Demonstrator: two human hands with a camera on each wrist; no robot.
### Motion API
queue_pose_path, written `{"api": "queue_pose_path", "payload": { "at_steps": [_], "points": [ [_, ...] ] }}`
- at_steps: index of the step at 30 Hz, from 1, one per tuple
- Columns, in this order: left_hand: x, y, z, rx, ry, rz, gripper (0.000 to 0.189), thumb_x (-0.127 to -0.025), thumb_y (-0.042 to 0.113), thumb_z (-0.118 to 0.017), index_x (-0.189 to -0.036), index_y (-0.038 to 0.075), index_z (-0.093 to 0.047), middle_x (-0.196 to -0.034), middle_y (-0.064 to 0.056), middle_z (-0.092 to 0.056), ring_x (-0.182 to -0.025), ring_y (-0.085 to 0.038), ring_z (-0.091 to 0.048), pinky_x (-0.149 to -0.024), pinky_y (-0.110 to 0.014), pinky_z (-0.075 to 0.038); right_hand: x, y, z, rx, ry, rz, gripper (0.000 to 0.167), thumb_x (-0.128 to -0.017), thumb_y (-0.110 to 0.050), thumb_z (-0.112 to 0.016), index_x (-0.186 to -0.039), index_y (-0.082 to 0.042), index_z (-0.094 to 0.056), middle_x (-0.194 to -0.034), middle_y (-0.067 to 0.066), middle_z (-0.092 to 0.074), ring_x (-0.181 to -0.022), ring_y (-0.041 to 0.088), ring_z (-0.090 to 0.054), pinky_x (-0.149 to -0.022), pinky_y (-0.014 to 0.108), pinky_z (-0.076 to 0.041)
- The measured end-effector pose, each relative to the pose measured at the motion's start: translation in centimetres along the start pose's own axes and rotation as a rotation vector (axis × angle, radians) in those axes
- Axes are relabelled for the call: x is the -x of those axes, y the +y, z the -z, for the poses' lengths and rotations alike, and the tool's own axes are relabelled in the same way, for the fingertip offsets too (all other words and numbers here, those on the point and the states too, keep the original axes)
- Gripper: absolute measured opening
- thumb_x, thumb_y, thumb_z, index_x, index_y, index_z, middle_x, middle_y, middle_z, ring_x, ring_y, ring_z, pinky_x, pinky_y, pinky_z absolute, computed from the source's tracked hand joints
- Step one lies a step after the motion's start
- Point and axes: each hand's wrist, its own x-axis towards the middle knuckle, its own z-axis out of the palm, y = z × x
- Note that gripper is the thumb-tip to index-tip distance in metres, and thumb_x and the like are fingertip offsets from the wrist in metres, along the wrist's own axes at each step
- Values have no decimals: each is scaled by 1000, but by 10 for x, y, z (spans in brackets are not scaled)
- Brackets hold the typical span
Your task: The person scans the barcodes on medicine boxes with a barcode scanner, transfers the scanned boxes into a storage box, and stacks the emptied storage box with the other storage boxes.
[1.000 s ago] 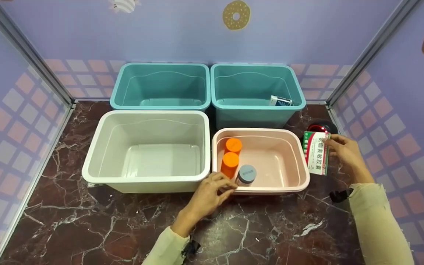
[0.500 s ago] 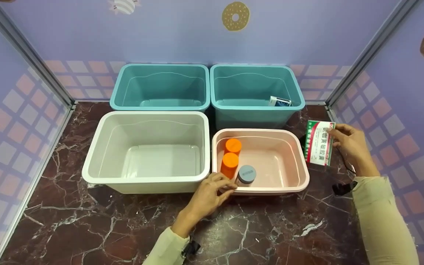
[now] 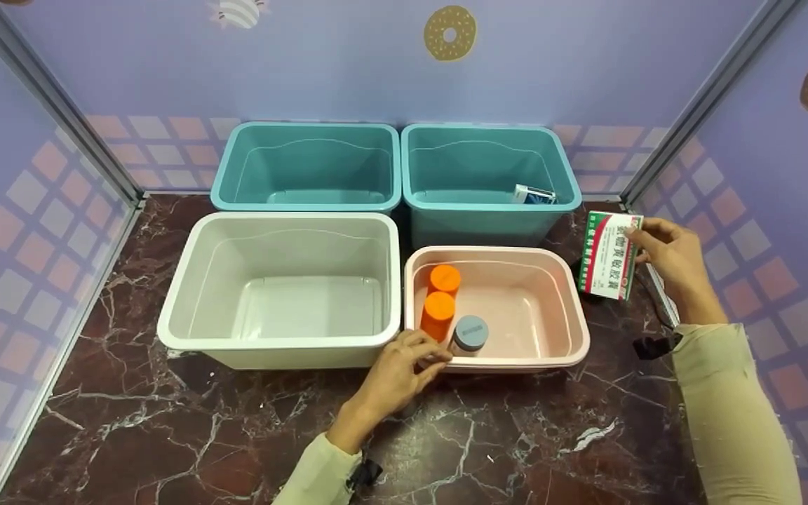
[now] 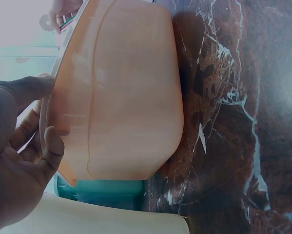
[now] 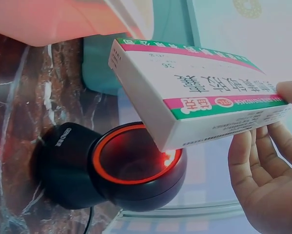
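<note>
My right hand (image 3: 677,263) pinches a white, green and red medicine box (image 3: 607,252) between thumb and fingers, right of the pink bin (image 3: 516,362). In the right wrist view, the box is tilted over a black scanner (image 5: 136,158) with a glowing red ring, and one end overlaps the ring; whether they touch I cannot tell. My left hand (image 3: 397,365) grips the pink bin's front-left rim, fingers over it and thumb along it. Inside that bin stand two orange-capped bottles (image 3: 439,306) and a grey-capped jar (image 3: 470,333).
A white bin (image 3: 278,343) stands left of the pink one. Behind are two teal bins, the left one (image 3: 306,205) and the right one (image 3: 492,224), which holds a small white and blue box (image 3: 535,194). A cable (image 5: 88,222) runs from the scanner. Patterned walls enclose the dark marbled table (image 3: 236,435).
My right hand has moved the medicine box away from me and slightly right, over the scanner, which it now mostly hides in the head view. My left hand stays on the rim.
</note>
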Motion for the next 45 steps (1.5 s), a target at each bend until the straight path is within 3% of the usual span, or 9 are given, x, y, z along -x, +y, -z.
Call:
{"api": "queue_pose_path", "payload": {
  "at_steps": [15, 32, 45],
  "points": [
    [-1, -1, 0, -18, 19, -22, 12, -86, 17, -77, -98, 19, -77, -95, 2, -67, -98, -18, -61, -89, -33, -52, -8, -21, -10, -89, -2, 70, 14, -88, -9, -74, -101, -7, -70, -82, -10, -70, -75, 4, -65, -58, 18, -55],
    [0, 0, 1, -9, -12, 5, 14, -87, 17, -76, -100, 19, -77, -98, 2, -67, -101, -19, -61, -91, -34, -53, -22, -40, -32, -68, 60, 136, 14, -87, -9, -74, -101, -5, -71, -80, -9, -70, -74, 5, -64, -59, 19, -56],
    [0, -1, 0, -21, 12, -22, 13, -86, 17, -77, -99, 19, -77, -95, 2, -67, -97, -18, -61, -88, -32, -52, -37, -53, -44, -82, 75, 166, 14, -86, -9, -75, -99, -7, -71, -81, -9, -69, -75, 5, -65, -59, 18, -56]
  ]
}}
